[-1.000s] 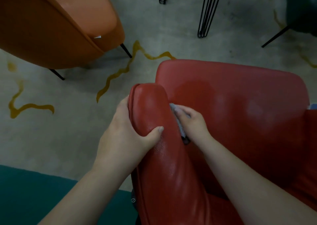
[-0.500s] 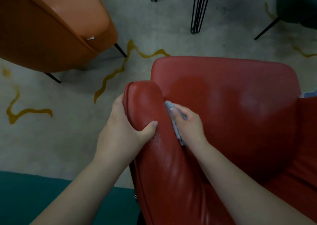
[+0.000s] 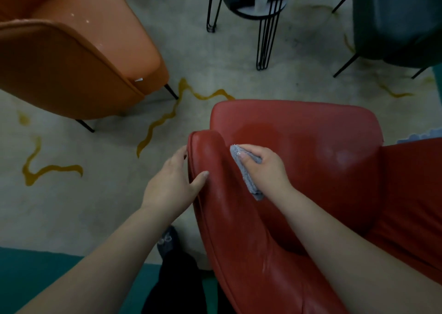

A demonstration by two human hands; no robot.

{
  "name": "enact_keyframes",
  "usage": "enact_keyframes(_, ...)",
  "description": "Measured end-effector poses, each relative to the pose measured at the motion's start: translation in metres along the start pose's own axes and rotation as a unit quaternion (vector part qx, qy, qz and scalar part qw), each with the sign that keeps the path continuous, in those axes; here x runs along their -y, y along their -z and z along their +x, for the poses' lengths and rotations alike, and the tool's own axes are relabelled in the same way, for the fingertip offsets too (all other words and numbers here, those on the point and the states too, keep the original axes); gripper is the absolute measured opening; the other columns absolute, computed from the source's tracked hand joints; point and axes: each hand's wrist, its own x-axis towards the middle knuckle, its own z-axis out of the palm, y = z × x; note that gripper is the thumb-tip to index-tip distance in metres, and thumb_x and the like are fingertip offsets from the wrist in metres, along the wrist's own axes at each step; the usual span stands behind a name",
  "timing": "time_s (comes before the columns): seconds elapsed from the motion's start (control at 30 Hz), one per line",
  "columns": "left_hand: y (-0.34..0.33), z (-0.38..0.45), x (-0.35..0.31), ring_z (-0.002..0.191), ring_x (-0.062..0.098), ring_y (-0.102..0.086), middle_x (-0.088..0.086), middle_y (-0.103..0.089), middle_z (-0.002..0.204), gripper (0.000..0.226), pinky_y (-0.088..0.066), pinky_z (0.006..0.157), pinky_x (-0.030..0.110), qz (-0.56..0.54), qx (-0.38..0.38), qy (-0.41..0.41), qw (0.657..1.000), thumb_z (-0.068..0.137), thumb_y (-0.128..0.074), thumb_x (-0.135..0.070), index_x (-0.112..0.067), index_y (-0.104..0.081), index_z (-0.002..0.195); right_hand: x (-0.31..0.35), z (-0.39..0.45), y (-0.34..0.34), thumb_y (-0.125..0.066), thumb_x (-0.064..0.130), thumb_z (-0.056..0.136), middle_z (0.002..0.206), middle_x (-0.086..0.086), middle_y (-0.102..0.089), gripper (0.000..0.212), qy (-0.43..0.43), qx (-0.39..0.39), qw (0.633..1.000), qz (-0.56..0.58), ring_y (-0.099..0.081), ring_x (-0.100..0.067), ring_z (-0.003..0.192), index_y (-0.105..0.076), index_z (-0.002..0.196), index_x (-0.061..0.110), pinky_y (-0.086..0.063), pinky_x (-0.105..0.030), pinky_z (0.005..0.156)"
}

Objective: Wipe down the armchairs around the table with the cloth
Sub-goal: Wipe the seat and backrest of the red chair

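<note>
- Cloth [image 3: 246,170] is mostly hidden under the right hand [image 3: 265,170]; only a grey strip shows, running from a rounded tip near the front of the armrest back toward the wrist, its long side lying along the armrest.
- Right hand's fingers are closed over the cloth, pressing it against the inner side of the red armchair [image 3: 299,151] armrest, where armrest meets seat.
- Left hand [image 3: 172,184] grips the same armrest from the outside: thumb on top, fingers curled around the outer edge (their tips out of sight).
- Orange armchair [image 3: 79,57] and dark green armchair [image 3: 394,19] are cut off by the frame edges.
- Small round table [image 3: 260,9] with black wire legs holds blurred items, too unclear to identify.
</note>
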Motion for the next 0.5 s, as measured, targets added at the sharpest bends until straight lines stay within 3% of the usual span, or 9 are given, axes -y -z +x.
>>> enact_keyframes(0.13, 0.023, 0.007, 0.014, 0.122, 0.023, -0.051, -0.001, -0.042, 0.145, 0.077, -0.047, 0.088, 0.039, 0.078, 0.023, -0.023, 0.996, 0.084, -0.042, -0.069, -0.032, -0.021, 0.148, 0.023, -0.006, -0.015, -0.058, 0.036, 0.089, 0.104, 0.008, -0.06, 0.026, 0.008, -0.028, 0.999, -0.014, -0.057, 0.001, 0.091, -0.066, 0.114, 0.038, -0.034, 0.0, 0.077)
enact_keyframes(0.27, 0.057, 0.025, 0.036, 0.126, 0.027, -0.045, 0.001, -0.042, 0.145, 0.071, -0.042, 0.093, 0.04, 0.164, 0.024, -0.07, 0.984, 0.09, -0.035, -0.063, -0.029, -0.019, 0.15, 0.058, 0.001, -0.032, -0.059, 0.036, 0.09, 0.098, 0.006, -0.057, 0.026, 0.012, -0.065, 0.997, -0.025, -0.056, -0.001, 0.086, -0.066, 0.115, 0.038, -0.03, 0.007, 0.069)
enact_keyframes(0.37, 0.088, 0.043, 0.059, 0.13, 0.025, -0.04, -0.002, -0.038, 0.149, 0.07, -0.038, 0.097, 0.038, 0.206, 0.021, -0.087, 0.974, 0.092, -0.033, -0.061, -0.028, -0.016, 0.151, 0.088, 0.016, -0.051, -0.06, 0.035, 0.09, 0.096, 0.003, -0.056, 0.026, 0.024, -0.077, 0.996, -0.042, -0.056, -0.004, 0.085, -0.066, 0.115, 0.037, -0.033, 0.002, 0.07)
enact_keyframes(0.5, 0.131, 0.067, 0.094, 0.134, 0.023, -0.035, -0.003, -0.033, 0.153, 0.069, -0.035, 0.101, 0.039, 0.251, 0.018, -0.112, 0.961, 0.093, -0.031, -0.061, -0.027, -0.016, 0.151, 0.129, 0.041, -0.084, -0.062, 0.033, 0.089, 0.094, 0.0, -0.056, 0.027, 0.038, -0.083, 0.994, -0.061, -0.058, -0.011, 0.089, -0.067, 0.115, 0.033, -0.039, -0.018, 0.079)
